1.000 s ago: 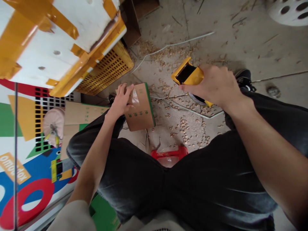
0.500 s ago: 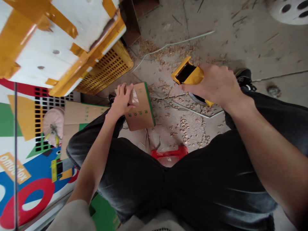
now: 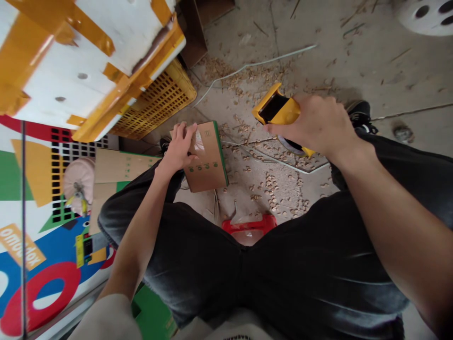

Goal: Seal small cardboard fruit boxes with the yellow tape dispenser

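Note:
My left hand (image 3: 180, 148) lies on the left part of a small brown cardboard box (image 3: 208, 160), its fingers spread on the top face. The box has green edges, a row of green printed marks and a shiny strip of clear tape near my fingertips. To the right, my right hand (image 3: 320, 125) is wrapped round a yellow tape dispenser (image 3: 290, 112) with a black part at its front. A roll shows partly under the dispenser, mostly covered. Dispenser and box are apart, with floor between them.
White foam boxes with orange tape (image 3: 95, 75) rest above a yellow crate (image 3: 155, 101) at upper left. Flattened cardboard (image 3: 123, 167) lies left of my knee. Small round chips (image 3: 272, 189) and a pale strap (image 3: 244, 68) litter the floor. A red object (image 3: 249, 226) sits between my legs.

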`<move>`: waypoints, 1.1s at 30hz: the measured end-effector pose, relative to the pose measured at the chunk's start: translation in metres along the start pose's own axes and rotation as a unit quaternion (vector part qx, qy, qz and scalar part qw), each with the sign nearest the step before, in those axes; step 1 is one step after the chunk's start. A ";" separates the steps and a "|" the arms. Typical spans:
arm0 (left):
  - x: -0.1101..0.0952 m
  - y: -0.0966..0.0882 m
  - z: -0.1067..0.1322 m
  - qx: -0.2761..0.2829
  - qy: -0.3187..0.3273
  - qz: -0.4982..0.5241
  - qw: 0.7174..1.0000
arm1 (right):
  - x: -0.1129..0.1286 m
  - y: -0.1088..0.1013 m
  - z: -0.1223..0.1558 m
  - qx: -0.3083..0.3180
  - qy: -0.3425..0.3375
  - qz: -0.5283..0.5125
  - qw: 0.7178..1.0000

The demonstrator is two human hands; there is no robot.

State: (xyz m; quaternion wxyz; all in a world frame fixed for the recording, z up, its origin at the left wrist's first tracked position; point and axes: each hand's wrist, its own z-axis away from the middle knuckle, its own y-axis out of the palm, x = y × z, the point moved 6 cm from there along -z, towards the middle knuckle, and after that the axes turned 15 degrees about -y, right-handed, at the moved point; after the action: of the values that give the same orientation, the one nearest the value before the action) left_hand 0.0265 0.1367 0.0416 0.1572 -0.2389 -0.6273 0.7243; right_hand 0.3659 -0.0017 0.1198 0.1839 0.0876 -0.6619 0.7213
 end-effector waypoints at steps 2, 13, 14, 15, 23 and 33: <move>0.000 -0.001 0.000 -0.002 -0.004 0.005 1.000 | 0.000 0.000 0.000 0.002 0.001 -0.003 1.000; 0.000 0.000 -0.001 0.013 -0.018 0.007 1.000 | 0.002 -0.002 0.001 0.015 0.005 0.001 1.000; 0.000 0.000 -0.001 0.016 -0.020 0.003 1.000 | 0.002 -0.002 0.001 0.015 0.004 0.002 1.000; 0.000 0.001 0.000 0.018 -0.022 0.001 1.000 | 0.002 -0.003 0.001 0.015 0.003 0.002 1.000; -0.006 0.001 0.003 0.018 -0.029 -0.009 0.999 | 0.005 -0.003 0.001 0.021 0.007 0.009 1.000; -0.009 0.000 -0.003 0.018 -0.011 0.016 1.000 | 0.002 -0.002 0.002 0.013 0.004 0.006 1.000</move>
State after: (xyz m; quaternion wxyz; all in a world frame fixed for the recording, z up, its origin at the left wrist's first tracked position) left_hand 0.0356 0.1350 0.0428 0.1431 -0.2383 -0.6121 0.7403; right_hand 0.3642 -0.0027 0.1227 0.1809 0.0828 -0.6521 0.7316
